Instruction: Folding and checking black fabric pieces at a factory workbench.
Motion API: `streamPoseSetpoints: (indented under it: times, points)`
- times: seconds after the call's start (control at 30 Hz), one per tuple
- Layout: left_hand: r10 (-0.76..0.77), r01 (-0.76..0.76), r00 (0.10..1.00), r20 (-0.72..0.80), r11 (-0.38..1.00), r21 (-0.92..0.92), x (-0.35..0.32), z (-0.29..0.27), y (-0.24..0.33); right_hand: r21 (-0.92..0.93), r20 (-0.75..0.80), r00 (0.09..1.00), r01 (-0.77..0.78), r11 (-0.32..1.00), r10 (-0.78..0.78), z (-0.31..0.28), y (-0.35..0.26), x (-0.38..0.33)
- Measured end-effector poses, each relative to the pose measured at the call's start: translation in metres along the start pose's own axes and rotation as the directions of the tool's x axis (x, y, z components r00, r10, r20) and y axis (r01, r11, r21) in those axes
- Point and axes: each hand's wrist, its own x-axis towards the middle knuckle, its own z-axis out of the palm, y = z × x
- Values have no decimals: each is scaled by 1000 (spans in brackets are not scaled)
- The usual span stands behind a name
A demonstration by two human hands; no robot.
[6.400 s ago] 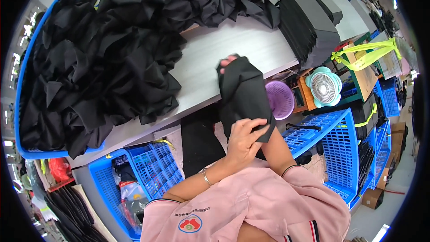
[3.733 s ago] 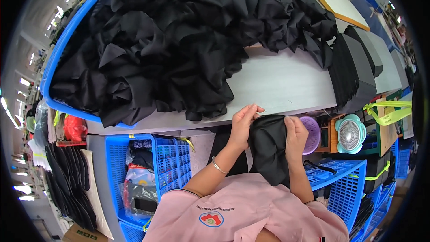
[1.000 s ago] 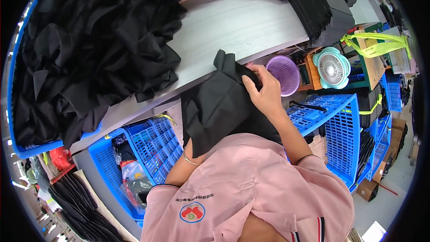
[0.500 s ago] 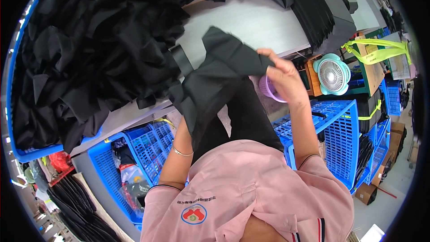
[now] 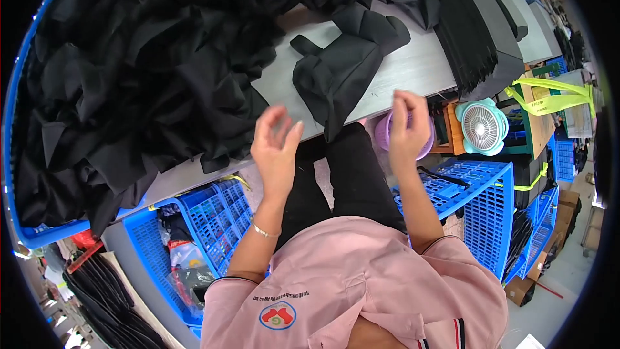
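A crumpled black fabric piece [image 5: 342,68] lies on the light grey tabletop [image 5: 413,58], one end hanging over the near edge. My left hand [image 5: 276,148] is raised near that edge, fingers apart and curved, holding nothing. My right hand [image 5: 409,126] hovers on the other side, above the purple basket [image 5: 385,132], also free of cloth; its fingers point toward the table. To the left a large heap of black fabric pieces [image 5: 148,77] fills a blue crate and spills onto the table. A neat stack of black fabric pieces [image 5: 468,35] stands at the table's right.
A teal fan [image 5: 482,126] stands right of the purple basket. Blue plastic crates stand on both sides of me, one [image 5: 478,213] on the right and another [image 5: 194,239] holding bagged items on the left. Yellow-green ties [image 5: 549,94] hang at the far right.
The black fabric piece has left both hands and now lies on the table, farther from me. Both hands have drawn apart from it and come into full view.
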Motion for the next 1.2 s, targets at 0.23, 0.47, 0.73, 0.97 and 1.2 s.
streamPoseSetpoints:
  times: [0.23, 0.47, 0.73, 0.97, 1.2]
  points:
    - [-270, 300, 945, 186, 940, -163, 63, 41, -21, 230, 480, 846, -378, 897, 233, 46, -13, 13]
    - [-331, 538, 798, 503, 768, -348, 61, 40, -11, 426, 799, 498, -864, 268, 336, 13, 25, 27]
    - [-260, 792, 611, 748, 205, -576, 61, 34, -8, 446, 883, 449, -894, 55, 135, 9, 40, 32]
    - [-253, 675, 707, 660, 520, -523, 60, 34, -35, 368, 922, 359, -929, -42, 144, 8, 50, 22]
    - [-162, 237, 949, 271, 934, -269, 43, 63, -37, 357, 923, 352, -934, -5, 153, 12, 29, 23]
